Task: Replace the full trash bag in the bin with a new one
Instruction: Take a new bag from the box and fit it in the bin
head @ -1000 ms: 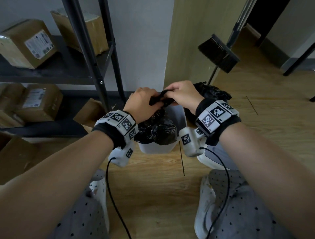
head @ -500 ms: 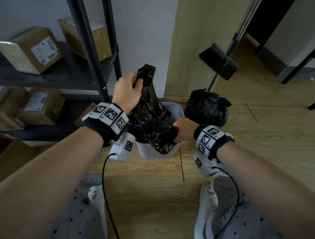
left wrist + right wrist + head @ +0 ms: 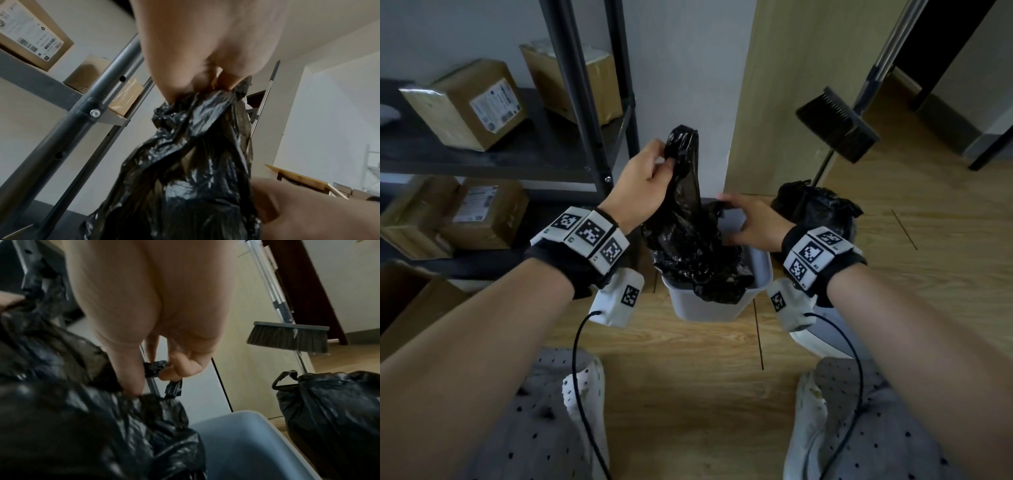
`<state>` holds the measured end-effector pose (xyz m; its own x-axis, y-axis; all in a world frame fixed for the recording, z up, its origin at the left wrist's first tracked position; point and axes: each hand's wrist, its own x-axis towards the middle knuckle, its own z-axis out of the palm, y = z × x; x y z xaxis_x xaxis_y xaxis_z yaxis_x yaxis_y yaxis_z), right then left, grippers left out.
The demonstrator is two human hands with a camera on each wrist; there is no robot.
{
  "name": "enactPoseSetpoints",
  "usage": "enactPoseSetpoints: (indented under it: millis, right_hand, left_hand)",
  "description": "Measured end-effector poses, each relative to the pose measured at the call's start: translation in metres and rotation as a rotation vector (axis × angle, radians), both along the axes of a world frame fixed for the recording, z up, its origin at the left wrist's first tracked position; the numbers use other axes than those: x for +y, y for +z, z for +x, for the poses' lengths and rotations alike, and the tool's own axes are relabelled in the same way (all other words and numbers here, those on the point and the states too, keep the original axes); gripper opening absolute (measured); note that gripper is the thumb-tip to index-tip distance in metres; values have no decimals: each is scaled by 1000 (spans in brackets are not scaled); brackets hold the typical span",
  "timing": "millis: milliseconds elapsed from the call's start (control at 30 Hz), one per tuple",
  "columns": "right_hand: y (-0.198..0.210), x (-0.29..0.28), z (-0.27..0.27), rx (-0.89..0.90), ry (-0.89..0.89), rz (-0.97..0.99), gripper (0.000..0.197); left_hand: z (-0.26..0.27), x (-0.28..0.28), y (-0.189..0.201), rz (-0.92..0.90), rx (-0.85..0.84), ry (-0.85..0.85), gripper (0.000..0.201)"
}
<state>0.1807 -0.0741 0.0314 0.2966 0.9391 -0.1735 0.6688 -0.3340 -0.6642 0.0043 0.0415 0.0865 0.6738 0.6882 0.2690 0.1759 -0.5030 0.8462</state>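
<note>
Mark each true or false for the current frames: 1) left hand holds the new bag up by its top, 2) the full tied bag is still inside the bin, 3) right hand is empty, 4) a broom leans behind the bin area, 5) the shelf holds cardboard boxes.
1) True. The left hand grips the top of the new bag, which hangs over the bin.
2) False. The full tied bag sits on the floor to the right of the bin.
3) False. The right hand pinches part of the new bag; its fingers curl round a strip of it.
4) True. The broom stands near the wooden panel.
5) True. Cardboard boxes sit on the shelf.
</note>
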Motion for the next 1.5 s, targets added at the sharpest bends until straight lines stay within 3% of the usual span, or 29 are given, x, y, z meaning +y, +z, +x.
enactPoseSetpoints:
  millis: [100,233,433,733,933,1167,1233,1367,1500]
  right_hand:
    - [-12,7,-1,-57,26,-51,59]
    - [-13,9,-2,-110,107,-154,6]
    - [13,9,18,-121,-196,111,16]
    - [45,-15,46,-130,-470,434,12]
    - [33,-34,49,-26,-377,112,29]
    - [-7,-39,36,68,-344,-140,22]
    - [-27,-36,45,63,-363,-254,21]
    - [-54,-39,67,63,-300,-529,35]
    - [-60,-44,78,38,-222,-643,42]
  left_hand:
    - [-6,0,1,-48,-9,-32,9]
    - [-11,-2,-2,-72,-1,-53,17]
    - [-12,6,-10,151,206,21,16]
    - [0,12,-12,295,128,186,20]
    - [5,11,-21,289,191,153,19]
    - [0,18,-49,194,469,74,30]
    - [0,19,-61,212,618,-10,24]
    - [1,19,-80,440,1023,-353,26]
    - [1,35,-95,470,1183,-480,26]
